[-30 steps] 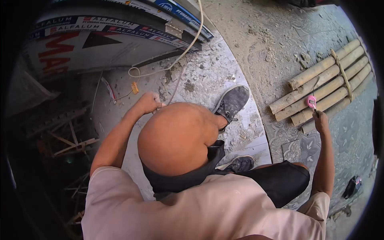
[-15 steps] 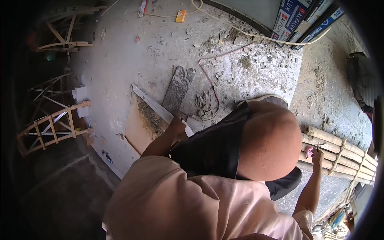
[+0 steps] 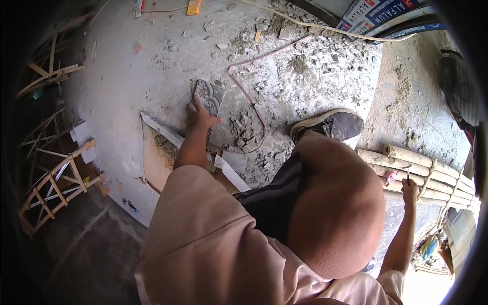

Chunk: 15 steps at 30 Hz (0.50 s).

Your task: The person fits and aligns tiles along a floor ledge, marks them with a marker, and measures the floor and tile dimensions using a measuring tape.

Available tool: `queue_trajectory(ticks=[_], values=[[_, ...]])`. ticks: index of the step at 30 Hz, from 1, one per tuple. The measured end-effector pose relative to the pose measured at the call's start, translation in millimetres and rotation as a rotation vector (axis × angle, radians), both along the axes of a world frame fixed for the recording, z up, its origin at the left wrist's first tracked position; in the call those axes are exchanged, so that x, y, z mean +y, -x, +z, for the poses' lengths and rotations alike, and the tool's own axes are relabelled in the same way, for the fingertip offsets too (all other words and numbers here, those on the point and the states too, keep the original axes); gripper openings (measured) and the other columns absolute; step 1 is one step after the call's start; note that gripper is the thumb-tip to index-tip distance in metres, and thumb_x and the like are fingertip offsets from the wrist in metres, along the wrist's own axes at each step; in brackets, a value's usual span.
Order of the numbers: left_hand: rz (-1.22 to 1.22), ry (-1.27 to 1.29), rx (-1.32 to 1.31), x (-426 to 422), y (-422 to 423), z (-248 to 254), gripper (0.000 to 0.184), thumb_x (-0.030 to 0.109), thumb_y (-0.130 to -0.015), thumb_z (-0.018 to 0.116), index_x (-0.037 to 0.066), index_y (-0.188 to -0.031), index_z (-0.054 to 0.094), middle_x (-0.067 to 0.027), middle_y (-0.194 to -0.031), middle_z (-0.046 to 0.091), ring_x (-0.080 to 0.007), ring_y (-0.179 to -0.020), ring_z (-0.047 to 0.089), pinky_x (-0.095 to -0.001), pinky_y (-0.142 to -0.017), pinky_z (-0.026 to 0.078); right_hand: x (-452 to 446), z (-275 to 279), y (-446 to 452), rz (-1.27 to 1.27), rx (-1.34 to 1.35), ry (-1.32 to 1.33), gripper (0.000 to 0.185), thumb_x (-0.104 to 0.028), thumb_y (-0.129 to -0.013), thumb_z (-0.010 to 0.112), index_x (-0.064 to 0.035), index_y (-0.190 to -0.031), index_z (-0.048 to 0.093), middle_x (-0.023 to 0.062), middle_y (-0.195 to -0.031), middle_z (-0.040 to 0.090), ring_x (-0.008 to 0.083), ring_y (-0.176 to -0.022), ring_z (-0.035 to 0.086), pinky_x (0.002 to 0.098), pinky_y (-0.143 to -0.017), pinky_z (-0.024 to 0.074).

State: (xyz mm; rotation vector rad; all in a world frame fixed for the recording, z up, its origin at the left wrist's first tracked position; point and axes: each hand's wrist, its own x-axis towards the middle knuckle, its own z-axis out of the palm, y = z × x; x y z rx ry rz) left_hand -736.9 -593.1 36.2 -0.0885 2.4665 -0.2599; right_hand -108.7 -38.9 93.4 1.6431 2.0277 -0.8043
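Note:
My left hand [image 3: 203, 116] reaches over a broken piece of grey patterned tile [image 3: 209, 95] on the floor. Its fingers are spread, with the fingertips at the tile's left edge; how firmly they touch is unclear. Just below lies a brown board [image 3: 155, 160] with a long white strip [image 3: 161, 129] along its upper edge. Far to the right, my right hand [image 3: 410, 192] is closed around a thin dark-handled tool [image 3: 408, 175] with a slender tip, its exact kind too small to tell. Beside that hand, a pink-red tape measure [image 3: 390, 177] rests on bundled bamboo poles [image 3: 427, 178].
Rubble [image 3: 325, 76] covers much of the floor around my shoe [image 3: 340, 124]. A thin reddish hose or cord [image 3: 244, 91] winds through it. Blue printed boxes [image 3: 376, 18] stand at upper right, a pale cable [image 3: 305, 23] before them. Wooden frames [image 3: 61, 178] are at left.
My left hand has left the white strip near my leg and moved up to the tile piece. The view has shifted, showing more of my shoe. My right hand still holds the thin tool.

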Motion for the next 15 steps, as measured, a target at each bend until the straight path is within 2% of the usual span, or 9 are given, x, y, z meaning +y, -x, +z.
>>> queue_trajectory(ticks=[4,6,8,10,11,12,13,14,15], values=[[-0.055,-0.074,0.009,4.7,1.3,19.5,0.149,0.036,-0.055,0.095,0.034,-0.157,-0.014,-0.0281,-0.157,0.017,-0.0450,-0.146,0.022,-0.0571,-0.116,0.027,-3.4,-8.8,-10.7,0.019,-0.020,0.032,0.037,-0.034,-0.094,0.060,-0.0016,-0.077,0.063,0.0052,-0.061,0.057,0.0151,-0.058,0.052,0.0339,-0.057,0.0393],[-0.183,-0.151,0.067,12.2,1.5,35.3,0.146,0.033,-0.055,0.094,0.033,-0.158,-0.009,-0.0290,-0.149,0.027,-0.0479,-0.138,0.031,-0.0605,-0.111,0.030,-5.9,-7.9,-3.1,0.018,0.003,0.067,0.036,-0.033,-0.094,0.060,-0.0012,-0.076,0.062,0.0051,-0.060,0.056,0.0153,-0.057,0.051,0.0345,-0.056,0.0387],[-0.265,-0.196,0.082,30.0,4.4,56.0,0.145,0.034,-0.055,0.094,0.032,-0.158,-0.008,-0.0296,-0.148,0.027,-0.0481,-0.136,0.032,-0.0615,-0.110,0.030,-9.7,-9.9,7.9,0.006,0.050,0.043,0.037,-0.033,-0.094,0.060,-0.0011,-0.075,0.061,0.0052,-0.059,0.055,0.0152,-0.055,0.049,0.0356,-0.055,0.0381],[-0.349,-0.244,0.094,60.3,4.1,85.1,0.144,0.035,-0.055,0.094,0.032,-0.159,-0.007,-0.0302,-0.146,0.028,-0.0484,-0.134,0.033,-0.0626,-0.109,0.030,-11.4,-1.6,33.8,0.079,0.111,0.027,0.036,-0.031,-0.092,0.064,-0.0012,-0.073,0.061,0.0055,-0.058,0.053,0.0158,-0.055,0.049,0.0361,-0.054,0.0377],[-0.427,-0.269,0.108,85.0,2.0,104.1,0.145,0.034,-0.054,0.094,0.030,-0.159,-0.007,-0.0299,-0.144,0.030,-0.0474,-0.133,0.035,-0.0607,-0.108,0.029,-8.4,-14.6,35.7,0.151,0.134,-0.019,0.035,-0.029,-0.089,0.068,-0.0002,-0.071,0.060,0.0064,-0.058,0.052,0.0161,-0.055,0.045,0.0370,-0.054,0.0361],[-0.510,-0.296,0.124,111.3,0.6,123.6,0.145,0.033,-0.054,0.093,0.029,-0.159,-0.007,-0.0297,-0.141,0.031,-0.0464,-0.131,0.036,-0.0588,-0.108,0.028,-15.2,-0.7,69.3,0.154,0.125,-0.056,0.036,-0.028,-0.088,0.071,0.0015,-0.072,0.059,0.0066,-0.057,0.050,0.0160,-0.056,0.041,0.0375,-0.054,0.0339],[-0.532,-0.304,0.126,137.5,-2.4,143.4,0.145,0.033,-0.054,0.093,0.029,-0.159,-0.007,-0.0297,-0.141,0.031,-0.0464,-0.131,0.036,-0.0588,-0.108,0.028,-22.5,13.4,105.3,0.139,0.191,-0.070,0.043,-0.033,-0.087,0.072,0.0033,-0.070,0.056,0.0104,-0.057,0.048,0.0175,-0.055,0.040,0.0392,-0.054,0.0343],[-0.615,-0.385,0.127,164.5,-8.0,163.9,0.145,0.033,-0.053,0.093,0.028,-0.160,-0.004,-0.0295,-0.141,0.032,-0.0461,-0.131,0.035,-0.0581,-0.108,0.027,-30.1,25.0,139.1,0.127,0.246,-0.090,0.047,-0.035,-0.087,0.073,0.0036,-0.068,0.053,0.0089,-0.054,0.045,0.0175,-0.053,0.036,0.0388,-0.052,0.0316],[-0.701,-0.471,0.123,191.1,-15.1,182.3,0.144,0.033,-0.052,0.093,0.026,-0.160,-0.001,-0.0293,-0.140,0.032,-0.0458,-0.131,0.034,-0.0574,-0.108,0.025,-36.0,35.5,167.4,0.124,0.357,-0.071,0.047,-0.037,-0.090,0.070,0.0010,-0.067,0.055,0.0058,-0.053,0.045,0.0164,-0.050,0.036,0.0368,-0.050,0.0301]])
